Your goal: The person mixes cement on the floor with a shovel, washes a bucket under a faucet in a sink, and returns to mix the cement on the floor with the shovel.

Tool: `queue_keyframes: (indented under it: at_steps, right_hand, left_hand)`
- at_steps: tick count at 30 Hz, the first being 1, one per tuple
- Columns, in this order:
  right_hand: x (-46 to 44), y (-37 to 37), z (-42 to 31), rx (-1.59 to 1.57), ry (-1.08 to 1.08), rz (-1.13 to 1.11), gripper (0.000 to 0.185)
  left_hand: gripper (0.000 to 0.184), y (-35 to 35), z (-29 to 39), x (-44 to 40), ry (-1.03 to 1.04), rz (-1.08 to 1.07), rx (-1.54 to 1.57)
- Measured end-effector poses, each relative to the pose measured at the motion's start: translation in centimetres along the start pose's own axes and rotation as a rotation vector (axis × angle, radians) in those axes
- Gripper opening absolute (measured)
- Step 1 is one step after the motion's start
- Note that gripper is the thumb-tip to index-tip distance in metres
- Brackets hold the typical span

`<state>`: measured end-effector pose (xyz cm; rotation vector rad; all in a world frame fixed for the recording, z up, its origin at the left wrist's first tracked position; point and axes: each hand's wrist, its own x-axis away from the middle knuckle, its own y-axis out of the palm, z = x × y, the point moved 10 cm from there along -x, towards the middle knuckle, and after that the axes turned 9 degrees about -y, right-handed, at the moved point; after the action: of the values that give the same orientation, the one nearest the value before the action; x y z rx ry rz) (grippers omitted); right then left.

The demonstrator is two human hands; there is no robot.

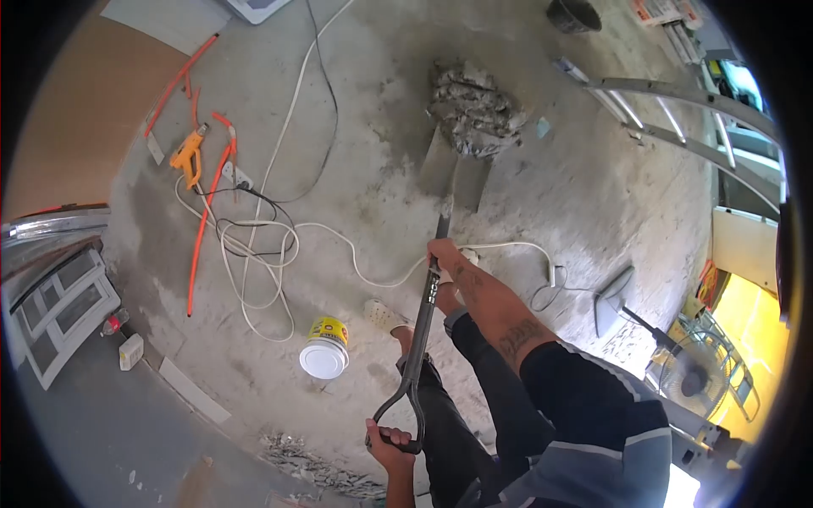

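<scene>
- Black-shafted, broad-bladed grey shovel point(437, 171): blade placed against wet, lumpy grey heap point(476, 112) on rough grey concrete floor point(364, 152).
- Left grip point(392, 444) closed around black D-shaped handle point(417, 415), presumably for push and tilt control.
- Right grip point(441, 252) wrapped on lower shaft, presumably for support and steering.
- Blade pointed away from body; long axis directed obliquely forward, slightly rightward.
- Finger pressure: cannot be told.
</scene>
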<state>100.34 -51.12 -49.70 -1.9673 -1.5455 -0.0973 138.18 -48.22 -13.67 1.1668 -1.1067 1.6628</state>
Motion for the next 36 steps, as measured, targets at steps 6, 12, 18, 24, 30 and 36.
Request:
queue_keyframes:
  at_steps: [6, 12, 18, 24, 30, 36]
  right_hand:
    - [3.0, 1.7, 0.5, -0.615, 0.669, 0.123, 0.013]
    - [-2.0, -10.7, -16.1, -1.34, 0.564, 0.354, 0.017]
    - [-4.4, -23.7, -18.2, -1.324, 0.447, 0.498, 0.024]
    - [-3.7, -26.5, -10.0, -1.205, 0.54, 0.494, 0.027]
    - [-3.7, -26.3, -14.9, -1.212, 0.613, 0.512, 0.019]
    - [-0.8, -27.9, -13.1, -1.345, 0.617, 0.74, 0.017]
  left_hand:
    - [0.04, -3.4, 2.2, 6.2, 0.234, -0.126, 0.022]
    - [0.036, 5.6, 10.6, 17.5, 0.728, -0.249, -0.33]
    - [0.032, 25.7, 6.2, 35.3, 2.086, -0.658, -1.609]
    - [0.031, 29.4, -4.6, 30.2, 2.291, -0.76, -2.038]
    - [0.025, 30.1, 3.3, 37.4, 2.169, -0.754, -2.031]
    - [0.017, 30.4, 4.6, 35.6, 2.061, -0.929, -2.254]
